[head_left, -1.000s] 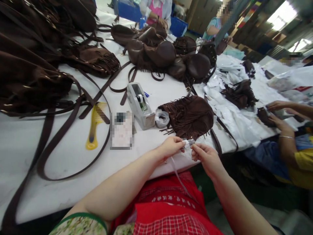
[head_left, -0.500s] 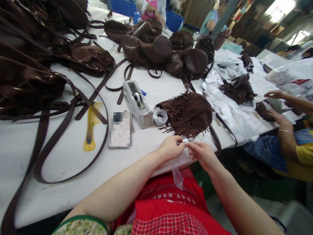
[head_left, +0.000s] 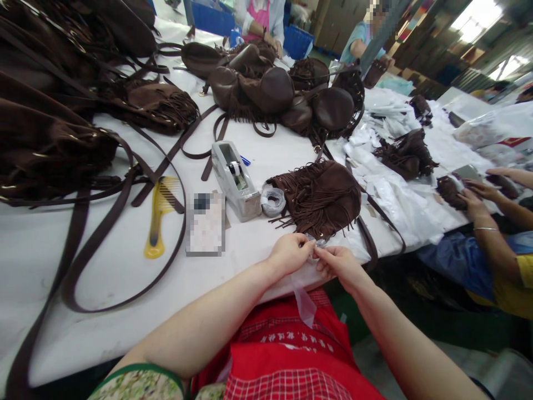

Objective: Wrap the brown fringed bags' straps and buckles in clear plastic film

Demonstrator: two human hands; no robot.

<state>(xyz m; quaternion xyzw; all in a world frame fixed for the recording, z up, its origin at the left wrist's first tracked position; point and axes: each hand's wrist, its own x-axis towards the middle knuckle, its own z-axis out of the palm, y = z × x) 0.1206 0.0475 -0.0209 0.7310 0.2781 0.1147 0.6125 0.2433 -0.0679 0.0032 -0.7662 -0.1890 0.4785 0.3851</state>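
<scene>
A yellow comb [head_left: 155, 219] lies near a pixelated rectangular object [head_left: 205, 226], blue bins [head_left: 210, 19] farther back.

Fingers cover most of the small item [head_left: 313, 245] between the left grip [head_left: 291, 253] and the right grip [head_left: 339, 264], too tiny to identify; the upper end of the clear strip [head_left: 305, 308] disappears beneath them. Lettering [head_left: 297, 340] on the red apron [head_left: 287, 369] is too blurred to read. Pixelation masks the phone [head_left: 206, 225]. The tape dispenser [head_left: 245, 191] partly hides a blue object [head_left: 245, 160]. The left edge crops the heaped brown bags [head_left: 54, 133]; the right edge, a yellow sleeve [head_left: 523, 278].
</scene>
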